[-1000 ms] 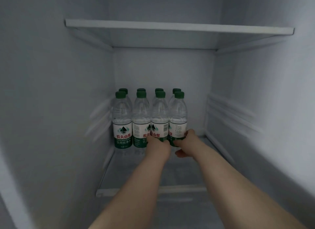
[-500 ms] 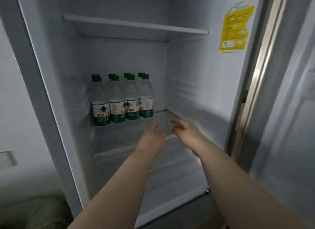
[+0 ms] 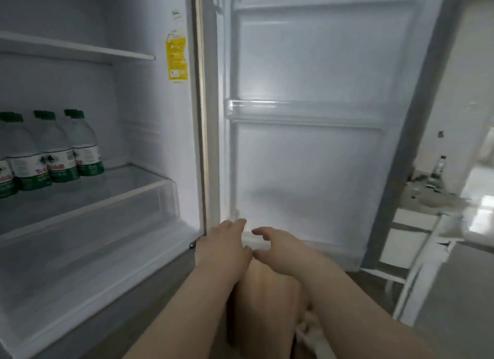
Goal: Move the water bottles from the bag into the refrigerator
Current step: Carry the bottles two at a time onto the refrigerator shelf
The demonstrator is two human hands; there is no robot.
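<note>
Open refrigerator (image 3: 149, 203), green-capped clear water bottles (image 3: 57, 150) upright on shelf, left hand (image 3: 223, 247) and right hand (image 3: 280, 247) empty, fingers loosely spread

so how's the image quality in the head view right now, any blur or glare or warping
Head view: motion blur smears the whole frame, so the water bottles have soft labels; a bright washed-out patch sits on the open door's inner panel; wide-angle distortion tilts the door edges; the shelf interior is dim; left hand and right hand, both empty, are soft-edged.
</note>
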